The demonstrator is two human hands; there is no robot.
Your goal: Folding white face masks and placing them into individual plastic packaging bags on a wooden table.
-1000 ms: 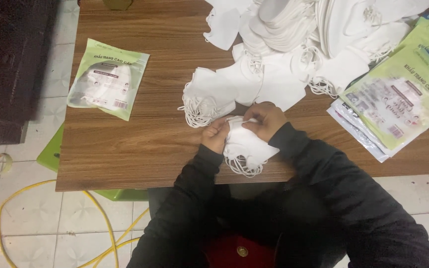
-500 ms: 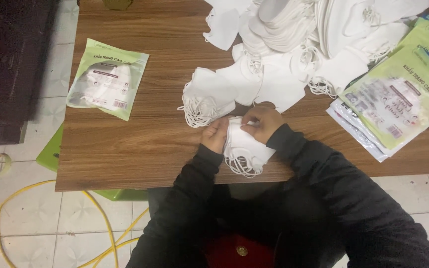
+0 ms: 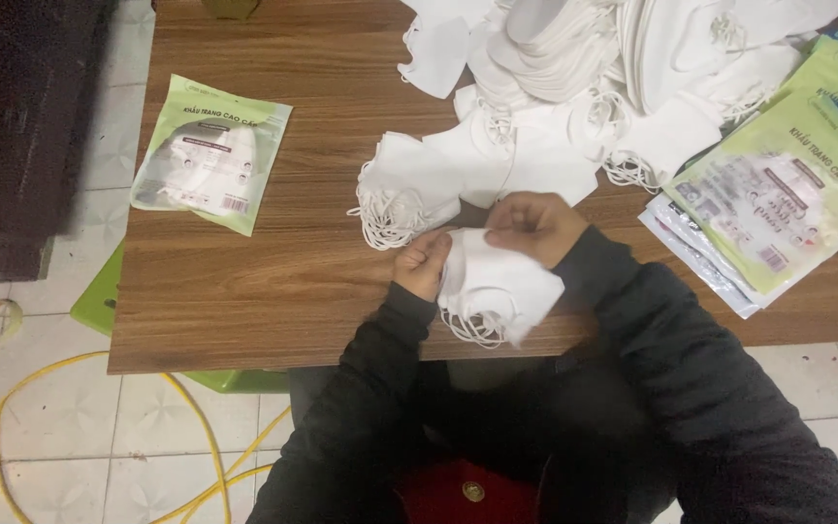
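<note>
Here both hands, left (image 3: pixel 423 262) and right (image 3: pixel 533 225), pinch a small mask stack (image 3: pixel 493 289) mid-frame, seemingly squaring its edges.

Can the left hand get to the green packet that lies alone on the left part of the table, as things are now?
Probably yes: bare wood lies between the left hand and the green packet, but that hand is gripping white masks.

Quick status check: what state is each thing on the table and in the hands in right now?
left hand: closed on the small mask stack.
right hand: pinching the stack's top.
small mask stack: held, overhanging the table edge, loops dangling.
loose mask pile: heaped, untidy.
packed pouch: lying flat, alone at left.
pouch stack: fanned out, overlapping at right.
</note>
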